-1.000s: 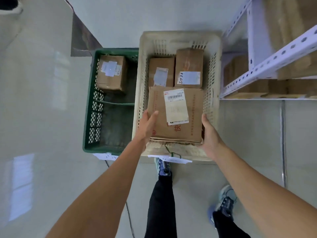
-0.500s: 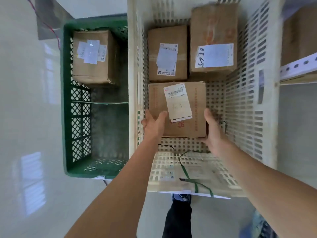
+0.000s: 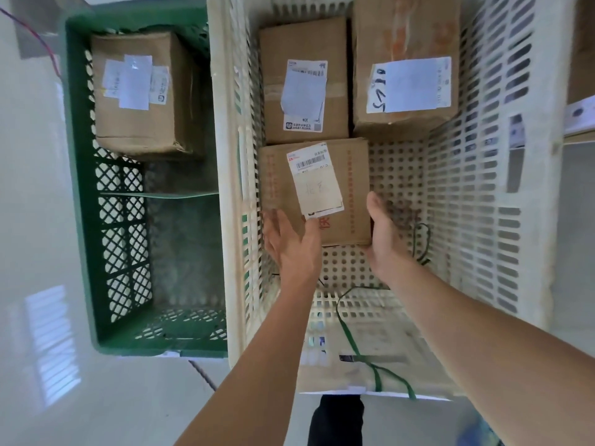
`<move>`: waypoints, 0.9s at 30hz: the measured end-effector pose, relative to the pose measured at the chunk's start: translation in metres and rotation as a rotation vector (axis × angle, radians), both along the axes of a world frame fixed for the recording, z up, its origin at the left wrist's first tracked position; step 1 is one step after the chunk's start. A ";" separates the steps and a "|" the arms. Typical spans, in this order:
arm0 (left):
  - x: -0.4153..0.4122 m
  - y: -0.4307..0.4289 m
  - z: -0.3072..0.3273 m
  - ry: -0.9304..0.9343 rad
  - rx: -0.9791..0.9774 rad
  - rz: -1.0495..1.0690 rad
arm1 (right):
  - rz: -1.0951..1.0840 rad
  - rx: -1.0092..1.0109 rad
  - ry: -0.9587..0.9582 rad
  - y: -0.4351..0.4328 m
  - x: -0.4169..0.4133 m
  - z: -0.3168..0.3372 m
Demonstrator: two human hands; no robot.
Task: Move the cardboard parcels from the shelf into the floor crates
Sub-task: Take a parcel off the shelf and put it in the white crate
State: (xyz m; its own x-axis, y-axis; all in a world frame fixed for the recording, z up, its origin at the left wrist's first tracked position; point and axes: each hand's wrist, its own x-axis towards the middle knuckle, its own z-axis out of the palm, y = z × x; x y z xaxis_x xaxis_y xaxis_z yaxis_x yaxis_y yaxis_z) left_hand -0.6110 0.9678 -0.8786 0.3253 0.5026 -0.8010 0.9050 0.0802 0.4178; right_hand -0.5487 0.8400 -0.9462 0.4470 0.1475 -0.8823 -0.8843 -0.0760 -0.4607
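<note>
A flat cardboard parcel (image 3: 354,188) with a white barcode label lies on the perforated floor of the white crate (image 3: 467,194), against its left wall. My left hand (image 3: 289,243) hovers at the parcel's near left corner with fingers straight and the thumb on its top. Against the parcel's right side lies my right hand (image 3: 383,233), its thumb pointing along the edge. Two more parcels (image 3: 302,82) (image 3: 405,69) stand at the crate's far end.
A green crate (image 3: 83,194) stands to the left of the white one, with one labelled parcel (image 3: 141,94) at its far end. A green strap (image 3: 354,342) hangs over the white crate's near rim. The shelf edge (image 3: 579,117) shows at the far right.
The parcel went from above the white crate's near rim down onto its floor. My left hand's fingers have opened off it, and my head has come lower and closer.
</note>
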 end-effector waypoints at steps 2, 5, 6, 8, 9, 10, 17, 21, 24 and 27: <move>-0.004 -0.001 -0.003 -0.005 -0.002 -0.014 | -0.009 -0.006 -0.021 0.002 0.002 -0.002; -0.005 0.002 -0.005 -0.008 0.007 -0.085 | -0.006 -0.014 -0.023 0.002 0.005 -0.005; -0.005 0.003 -0.007 0.001 0.021 -0.135 | -0.002 -0.017 -0.019 0.002 0.005 -0.005; -0.006 0.003 -0.010 0.006 0.041 -0.213 | 0.008 -0.019 -0.009 0.002 0.006 -0.005; -0.005 0.003 -0.008 0.015 0.037 -0.203 | 0.020 -0.014 0.001 0.001 0.006 -0.004; -0.004 0.003 -0.006 0.025 0.027 -0.185 | 0.035 0.002 0.019 0.001 0.007 -0.002; 0.012 0.010 0.030 0.013 0.005 -0.189 | 0.033 0.013 -0.080 -0.010 0.020 0.055; 0.027 0.005 0.087 -0.140 -0.051 -0.071 | 0.005 0.073 -0.271 -0.031 0.035 0.134; 0.040 -0.012 0.146 -0.242 -0.094 -0.071 | -0.041 0.123 -0.381 -0.051 0.044 0.203; 0.052 -0.038 0.219 -0.354 -0.116 -0.092 | -0.068 0.145 -0.451 -0.071 0.054 0.275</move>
